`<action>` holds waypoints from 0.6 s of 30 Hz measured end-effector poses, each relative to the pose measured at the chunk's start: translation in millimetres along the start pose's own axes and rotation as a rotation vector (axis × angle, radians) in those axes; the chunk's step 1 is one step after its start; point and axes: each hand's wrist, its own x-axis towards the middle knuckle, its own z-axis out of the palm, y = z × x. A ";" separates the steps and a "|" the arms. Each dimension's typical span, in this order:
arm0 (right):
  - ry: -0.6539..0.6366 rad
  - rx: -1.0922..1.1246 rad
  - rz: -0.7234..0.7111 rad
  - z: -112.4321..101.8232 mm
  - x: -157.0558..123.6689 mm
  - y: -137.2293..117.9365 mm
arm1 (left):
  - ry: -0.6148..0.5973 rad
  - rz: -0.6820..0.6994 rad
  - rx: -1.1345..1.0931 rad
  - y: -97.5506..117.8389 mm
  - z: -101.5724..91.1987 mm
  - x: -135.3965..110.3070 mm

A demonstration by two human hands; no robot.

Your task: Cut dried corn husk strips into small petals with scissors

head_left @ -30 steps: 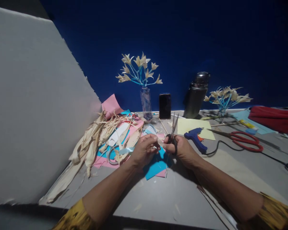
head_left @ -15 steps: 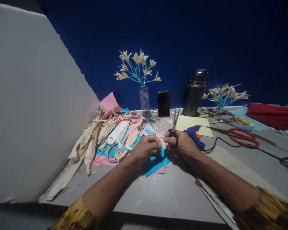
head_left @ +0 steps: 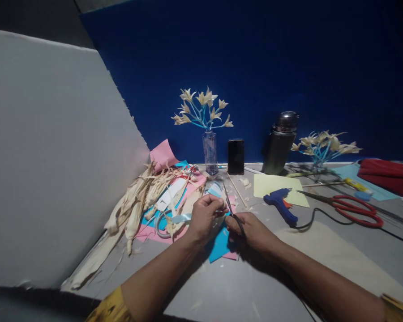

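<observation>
My right hand (head_left: 253,232) grips a small pair of dark-handled scissors (head_left: 229,201), whose blades point up and away beside my left fingertips. Thumb and fingers of my left hand (head_left: 206,214) are pinched together near the blades; what they hold is too small to make out. Under both hands lies blue paper (head_left: 218,250) over pink paper (head_left: 230,256). A pale blue ribbon (head_left: 181,218) curls to the left of my left hand, next to a pile of dried corn husks (head_left: 134,210).
Behind stand a glass vase (head_left: 210,154) of husk flowers, a phone (head_left: 236,156) and a flask (head_left: 280,143). To the right lie a blue glue gun (head_left: 282,208), its cord, large red-handled scissors (head_left: 357,210), yellow paper (head_left: 265,185) and a red cloth (head_left: 386,176). A white panel (head_left: 53,156) borders the left.
My right hand has lowered and turned the scissors, bringing the blades against the left fingertips. The left hand stays pinched. The whole view has shifted slightly.
</observation>
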 end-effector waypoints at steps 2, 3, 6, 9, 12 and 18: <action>-0.012 0.032 0.018 0.4 -1.8 -4.7 | -0.008 -0.010 -0.007 0.8 1.8 -1.7; -0.010 0.032 0.023 0.7 -2.6 -6.6 | -0.015 -0.014 -0.016 1.0 2.2 -2.1; 0.003 0.016 0.030 0.9 -4.0 -8.8 | -0.030 -0.025 -0.045 1.0 2.2 -2.2; 0.004 -0.014 0.019 0.1 -3.4 -7.3 | -0.026 -0.030 -0.052 1.3 1.6 -1.9; 0.006 -0.038 -0.009 -0.8 -2.5 -6.1 | -0.025 -0.029 -0.050 2.1 1.9 -1.8; 0.017 -0.037 0.028 -3.0 -3.0 -7.1 | -0.035 -0.022 -0.060 3.0 3.1 -2.0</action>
